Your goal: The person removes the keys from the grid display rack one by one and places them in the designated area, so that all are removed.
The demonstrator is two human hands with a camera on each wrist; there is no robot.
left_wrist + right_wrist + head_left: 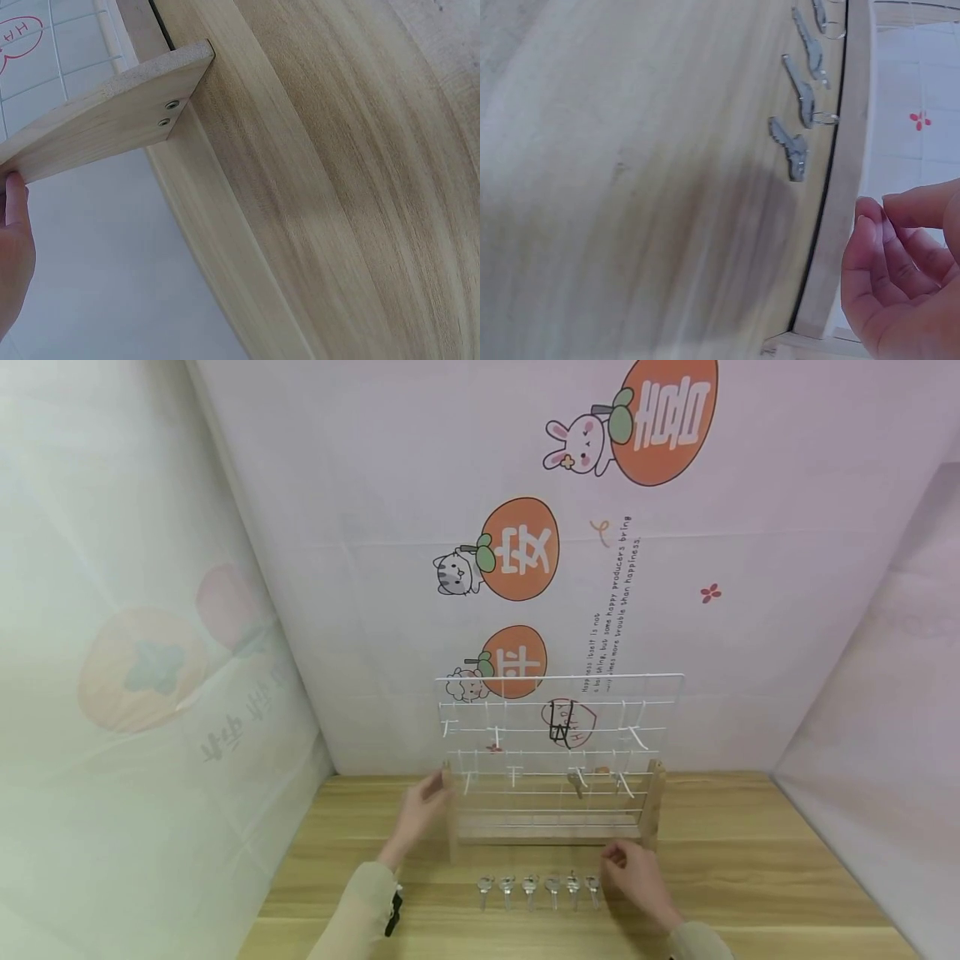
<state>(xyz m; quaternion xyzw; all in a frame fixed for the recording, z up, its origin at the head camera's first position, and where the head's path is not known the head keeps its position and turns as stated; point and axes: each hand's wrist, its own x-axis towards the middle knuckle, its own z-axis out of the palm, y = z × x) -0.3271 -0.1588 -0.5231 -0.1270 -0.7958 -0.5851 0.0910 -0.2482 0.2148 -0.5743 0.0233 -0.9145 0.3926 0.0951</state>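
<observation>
A white wire rack in a wooden stand stands against the back wall. My left hand grips the wooden side post at the rack's left, a finger along its edge in the left wrist view. One key hangs from a hook on the right part of the rack. In front of the stand lies a row of several silver keys. My right hand hovers just right of the row, fingers loosely bent; in the right wrist view nothing shows between thumb and fingertips.
The stand's right post rises behind my right hand. White hooks jut forward from the wire grid. A small black item shows beside my left sleeve. The wooden tabletop runs back to the printed wall cloth.
</observation>
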